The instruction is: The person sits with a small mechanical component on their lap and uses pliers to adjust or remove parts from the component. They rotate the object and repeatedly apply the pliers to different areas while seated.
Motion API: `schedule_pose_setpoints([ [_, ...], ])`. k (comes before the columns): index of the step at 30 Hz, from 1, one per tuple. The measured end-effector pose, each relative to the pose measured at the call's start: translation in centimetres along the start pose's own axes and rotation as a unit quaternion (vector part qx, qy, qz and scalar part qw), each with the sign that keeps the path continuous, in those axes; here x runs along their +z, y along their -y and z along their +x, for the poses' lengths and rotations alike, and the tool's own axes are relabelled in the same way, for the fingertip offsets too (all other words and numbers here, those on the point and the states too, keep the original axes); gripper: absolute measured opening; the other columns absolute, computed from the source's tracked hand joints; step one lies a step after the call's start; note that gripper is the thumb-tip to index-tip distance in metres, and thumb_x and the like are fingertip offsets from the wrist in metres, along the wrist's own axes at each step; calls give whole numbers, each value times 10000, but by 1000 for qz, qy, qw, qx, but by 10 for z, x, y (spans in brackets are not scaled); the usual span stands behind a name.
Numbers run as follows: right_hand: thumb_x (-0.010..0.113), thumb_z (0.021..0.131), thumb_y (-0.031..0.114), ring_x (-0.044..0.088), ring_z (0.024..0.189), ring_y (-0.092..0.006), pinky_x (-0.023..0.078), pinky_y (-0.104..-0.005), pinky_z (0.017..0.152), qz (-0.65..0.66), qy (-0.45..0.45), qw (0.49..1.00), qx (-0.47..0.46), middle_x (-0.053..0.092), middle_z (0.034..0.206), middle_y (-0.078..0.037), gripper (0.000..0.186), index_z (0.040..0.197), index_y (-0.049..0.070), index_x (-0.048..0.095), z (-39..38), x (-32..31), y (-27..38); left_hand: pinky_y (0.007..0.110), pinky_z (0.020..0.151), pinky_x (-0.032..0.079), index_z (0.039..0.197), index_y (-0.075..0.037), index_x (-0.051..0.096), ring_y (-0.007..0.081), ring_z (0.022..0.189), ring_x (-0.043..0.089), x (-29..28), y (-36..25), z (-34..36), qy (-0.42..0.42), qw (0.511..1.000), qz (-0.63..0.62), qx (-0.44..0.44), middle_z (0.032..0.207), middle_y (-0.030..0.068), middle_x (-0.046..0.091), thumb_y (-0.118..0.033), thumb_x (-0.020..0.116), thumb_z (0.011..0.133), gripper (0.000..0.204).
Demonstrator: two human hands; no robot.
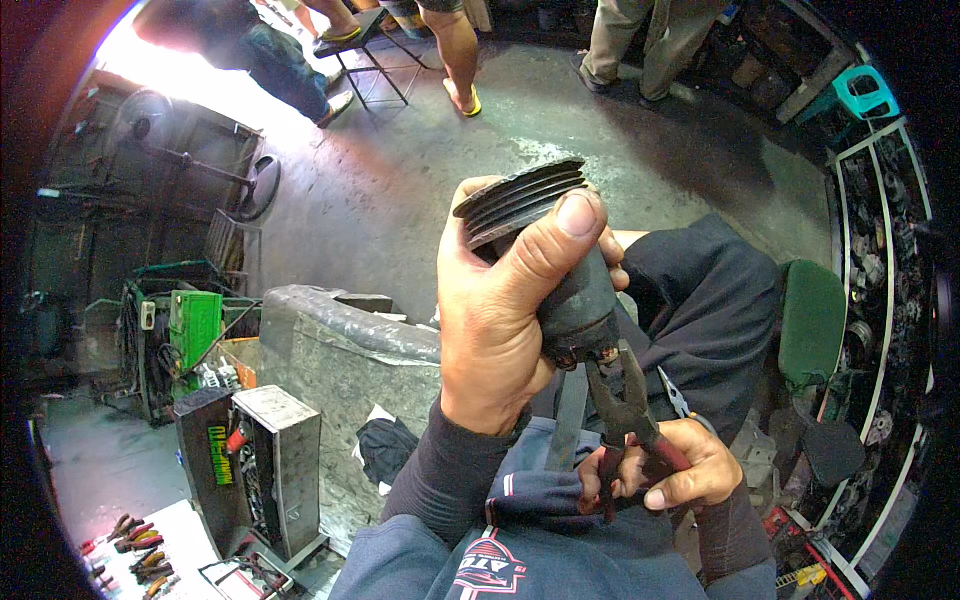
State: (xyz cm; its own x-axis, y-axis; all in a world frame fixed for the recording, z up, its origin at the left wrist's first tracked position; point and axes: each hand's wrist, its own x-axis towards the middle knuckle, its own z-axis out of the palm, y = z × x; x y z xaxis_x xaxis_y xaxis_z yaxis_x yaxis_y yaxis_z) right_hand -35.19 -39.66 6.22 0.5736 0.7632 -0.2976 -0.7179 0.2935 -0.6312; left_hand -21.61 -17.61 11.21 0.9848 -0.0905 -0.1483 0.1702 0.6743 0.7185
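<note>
My left hand [495, 320] is wrapped round a dark cylindrical machine part [578, 298], holding it tilted in front of my lap. At its upper end sits a grooved pulley [520, 203], with my thumb just below its rim. My right hand [695, 465] grips the dark red handles of a pair of pliers [622, 395]. The pliers' jaws point up and touch the lower end of the part, where a small brownish fitting shows. Behind my right hand sticks out the pointed tip of a second, long-nosed pair of pliers [678, 394]; whether it is held, I cannot tell.
On the left stand a grey metal box [275, 420] and a green machine [195, 328]. Several pliers [140, 540] lie at the lower left. A worn grey slab [320, 350] is beside me. Shelves with parts [880, 300] line the right. People stand near a stool [365, 40].
</note>
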Motion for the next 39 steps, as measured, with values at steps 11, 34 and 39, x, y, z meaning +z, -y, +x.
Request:
schedule_pose_setpoints([
  [11, 735, 833, 109, 625, 1012, -239, 527, -387, 978, 10, -73, 997, -5, 624, 1151, -133, 435, 1218, -52, 612, 10, 25, 2, 313, 690, 627, 1232, 77, 647, 208, 731, 735, 5, -5, -3, -19, 988, 147, 44, 928, 151, 744, -325, 822, 990, 501],
  [34, 725, 720, 60, 561, 1350, -431, 412, -479, 1179, -472, -260, 838, -86, 545, 1455, -242, 569, 1280, -2, 642, -11, 27, -11, 287, 620, 604, 1115, -26, 560, 161, 698, 726, 4, 0, 18, -65, 992, 90, 65, 893, 106, 733, -143, 939, 880, 461],
  [39, 736, 859, 83, 536, 1451, -320, 357, -466, 1272, -28, -86, 995, -30, 534, 1549, -212, 488, 1315, -51, 626, -3, 22, 1, 306, 614, 626, 1108, -7, 628, 184, 680, 736, 2, -4, 12, -27, 998, 42, 27, 831, 119, 731, -207, 895, 932, 377],
])
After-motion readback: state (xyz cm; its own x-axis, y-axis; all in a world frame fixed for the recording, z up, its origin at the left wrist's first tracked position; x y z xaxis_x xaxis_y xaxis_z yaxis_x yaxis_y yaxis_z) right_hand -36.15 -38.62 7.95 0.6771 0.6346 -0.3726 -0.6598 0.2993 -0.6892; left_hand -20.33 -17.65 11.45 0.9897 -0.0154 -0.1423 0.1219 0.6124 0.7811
